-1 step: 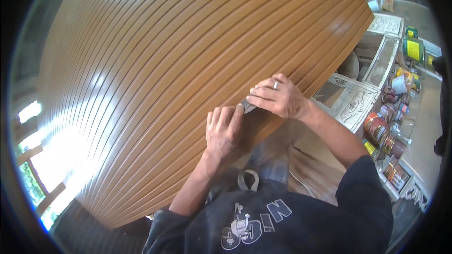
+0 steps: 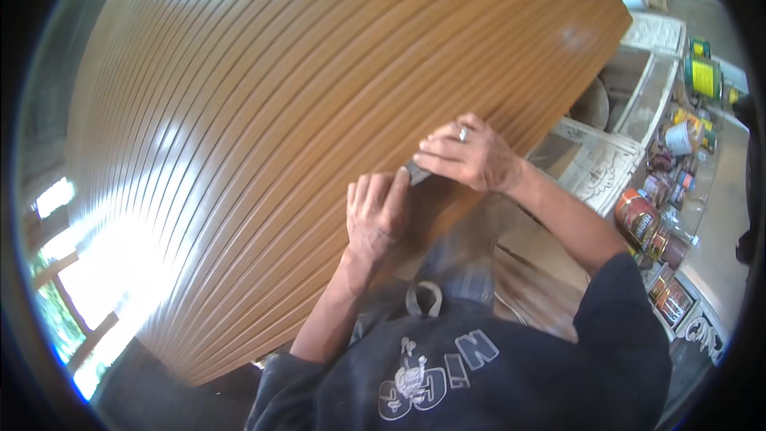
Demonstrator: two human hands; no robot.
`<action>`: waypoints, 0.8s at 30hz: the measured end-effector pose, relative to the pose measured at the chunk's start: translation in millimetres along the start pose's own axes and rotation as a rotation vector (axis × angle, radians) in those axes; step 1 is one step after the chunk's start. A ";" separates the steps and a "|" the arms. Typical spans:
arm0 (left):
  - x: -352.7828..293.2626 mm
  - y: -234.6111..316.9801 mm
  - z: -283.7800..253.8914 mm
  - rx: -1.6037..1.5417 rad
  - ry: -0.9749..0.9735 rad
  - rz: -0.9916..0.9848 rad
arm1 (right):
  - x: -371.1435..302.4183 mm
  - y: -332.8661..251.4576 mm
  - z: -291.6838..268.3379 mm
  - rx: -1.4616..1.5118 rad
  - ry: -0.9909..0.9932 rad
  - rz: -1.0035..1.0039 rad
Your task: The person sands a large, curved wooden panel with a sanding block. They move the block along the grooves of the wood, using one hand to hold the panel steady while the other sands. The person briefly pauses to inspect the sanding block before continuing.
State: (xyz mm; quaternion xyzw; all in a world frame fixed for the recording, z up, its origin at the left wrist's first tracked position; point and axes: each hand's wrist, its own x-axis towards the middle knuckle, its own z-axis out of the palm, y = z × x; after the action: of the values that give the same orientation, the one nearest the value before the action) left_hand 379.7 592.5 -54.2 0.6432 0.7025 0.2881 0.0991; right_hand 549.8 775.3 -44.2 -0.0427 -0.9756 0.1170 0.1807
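A large brown panel with many parallel grooves spreads before me, slanting across most of the view. Near its lower right edge my right hand, with a ring on one finger, is closed on a small dark grey piece, perhaps folded sandpaper. My left hand lies just to the left, its fingers curled together on the grooves. The index side of that hand presses against the other end of the grey piece. Most of the piece is hidden by the fingers.
Right of the panel stands a whitish carved wooden frame with open compartments. Beyond it, cans and jars crowd together, among them a green and yellow can, a white cup and a reddish-brown can. Bright light comes in at left.
Both hands have shifted very slightly up and left, still on the grey piece. The view has tilted a little.
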 end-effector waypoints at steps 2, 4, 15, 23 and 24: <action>45.9 34.3 26.6 0.007 0.002 0.009 | -30.4 53.9 -22.5 0.024 0.060 -0.016; 97.1 64.3 57.4 -0.007 0.012 -0.017 | -56.7 110.5 -43.9 0.035 0.018 0.023; 348.0 182.1 234.7 -0.053 0.029 0.137 | -183.9 368.0 -148.4 -0.157 0.100 0.179; 466.2 248.0 301.8 -0.049 -0.015 0.185 | -242.0 472.8 -197.1 -0.240 0.124 0.328; 480.1 251.6 310.5 -0.025 -0.085 0.180 | -247.0 483.7 -201.5 -0.242 0.162 0.368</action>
State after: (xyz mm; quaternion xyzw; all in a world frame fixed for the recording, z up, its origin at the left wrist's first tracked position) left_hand 677.5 1141.5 -62.1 0.7141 0.6333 0.2770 0.1106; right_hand 872.6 1255.9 -63.9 -0.2506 -0.9406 0.0264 0.2273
